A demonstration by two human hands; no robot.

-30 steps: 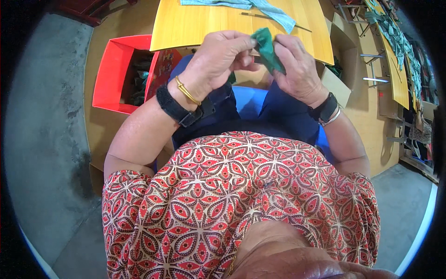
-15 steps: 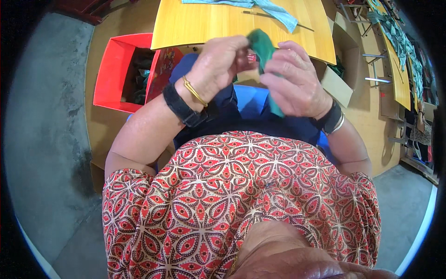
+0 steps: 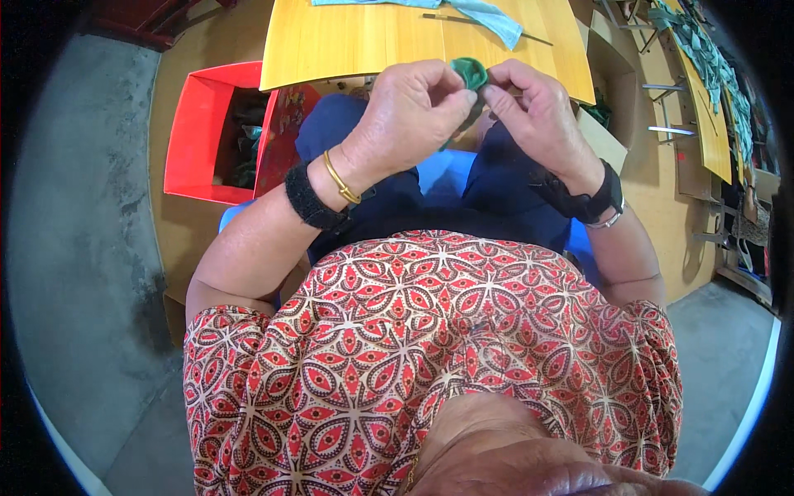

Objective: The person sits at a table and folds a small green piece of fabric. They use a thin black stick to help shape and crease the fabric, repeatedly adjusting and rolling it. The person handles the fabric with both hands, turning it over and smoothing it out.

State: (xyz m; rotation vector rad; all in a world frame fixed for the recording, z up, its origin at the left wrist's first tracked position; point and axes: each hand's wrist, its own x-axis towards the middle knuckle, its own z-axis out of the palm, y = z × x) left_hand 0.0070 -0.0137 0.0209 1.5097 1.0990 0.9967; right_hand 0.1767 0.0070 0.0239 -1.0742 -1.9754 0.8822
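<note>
1. In the head view, your left hand (image 3: 418, 106) pinches the green cloth (image 3: 468, 72) from its left side, thumb and forefinger closed together on it.
2. Your right hand (image 3: 542, 112) meets the same cloth at its right edge, thumb and forefinger brought close together (the others curl inward); you have it gripped between both hands.
3. The cloth sits up between your fingertips, its top bunched into a small rounded loop; your fingers hide part of its lower end.
4. It shows just beyond the near edge of the yellow table (image 3: 347, 41), above your knees.
5. Farther up that table lie a light blue cloth (image 3: 492, 23) and a thin dark rod (image 3: 442, 17), both apart from your hands.
6. A red box (image 3: 192, 136) stands to your left, a cardboard box (image 3: 602, 142) to your right.
</note>
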